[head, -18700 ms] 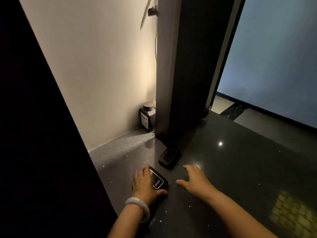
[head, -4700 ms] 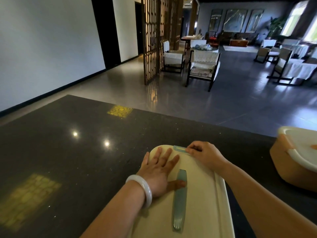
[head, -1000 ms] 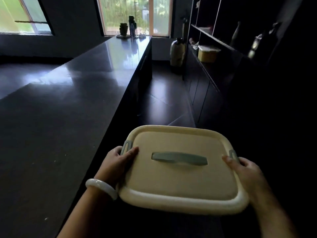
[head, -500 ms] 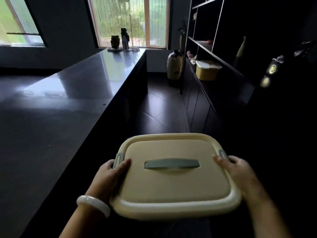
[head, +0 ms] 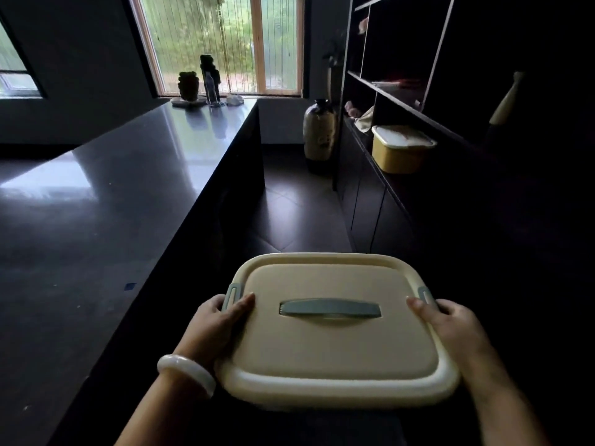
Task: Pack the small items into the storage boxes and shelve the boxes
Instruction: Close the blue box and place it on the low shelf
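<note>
1. Shelving unit (head: 402, 101): taken as the landmark; its dark ledge is judged the destination, so the load is best kept level until it is over that ledge.
2. Counter (head: 112, 201): set across the aisle from the shelving unit.
3. Cream storage box (head: 335, 342): lid on, carried in the aisle, nearer the viewer than a yellow box (head: 401, 152) already placed on the shelving unit.
4. Left hand (head: 214, 326) and right hand (head: 454, 329): curled round opposite rims beside the grey latches, thumbs pressed on the lid; an even hold is advised.
</note>
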